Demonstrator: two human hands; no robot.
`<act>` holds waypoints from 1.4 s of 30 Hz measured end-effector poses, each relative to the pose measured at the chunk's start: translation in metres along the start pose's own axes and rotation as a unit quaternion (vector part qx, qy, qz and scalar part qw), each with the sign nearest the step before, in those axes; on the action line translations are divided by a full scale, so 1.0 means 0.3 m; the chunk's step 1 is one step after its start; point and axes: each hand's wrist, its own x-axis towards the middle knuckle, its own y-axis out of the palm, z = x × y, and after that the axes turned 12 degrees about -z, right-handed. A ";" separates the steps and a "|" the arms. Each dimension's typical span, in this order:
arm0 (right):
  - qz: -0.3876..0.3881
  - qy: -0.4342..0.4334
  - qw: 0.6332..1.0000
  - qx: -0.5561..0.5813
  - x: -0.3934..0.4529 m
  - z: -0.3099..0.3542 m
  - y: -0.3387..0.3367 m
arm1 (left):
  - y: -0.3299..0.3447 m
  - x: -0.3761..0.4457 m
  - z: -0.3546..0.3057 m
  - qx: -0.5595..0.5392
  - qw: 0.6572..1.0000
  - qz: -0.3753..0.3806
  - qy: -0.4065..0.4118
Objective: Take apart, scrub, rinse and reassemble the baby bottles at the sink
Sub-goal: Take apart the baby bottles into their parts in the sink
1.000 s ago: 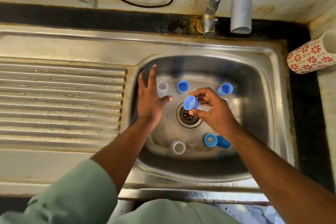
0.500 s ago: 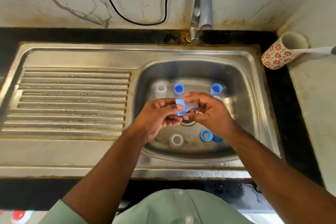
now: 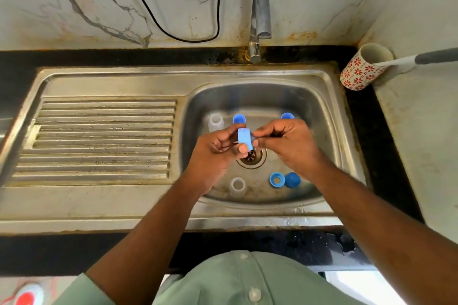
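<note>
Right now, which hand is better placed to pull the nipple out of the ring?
Right hand: its fingertips already pinch the clear piece at the ring, which the left hand steadies.

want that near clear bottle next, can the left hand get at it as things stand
Probably not yet: the left hand grips the blue ring together with the right hand. The bottle stands uncovered just below the left wrist, so once freed, likely yes.

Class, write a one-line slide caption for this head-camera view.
Both hands, left and right, grip a blue bottle ring over the sink drain.
</note>
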 end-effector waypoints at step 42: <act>0.088 0.088 0.990 -0.072 0.046 -0.109 -0.009 | -0.015 0.053 0.044 -0.059 0.962 0.021 -0.264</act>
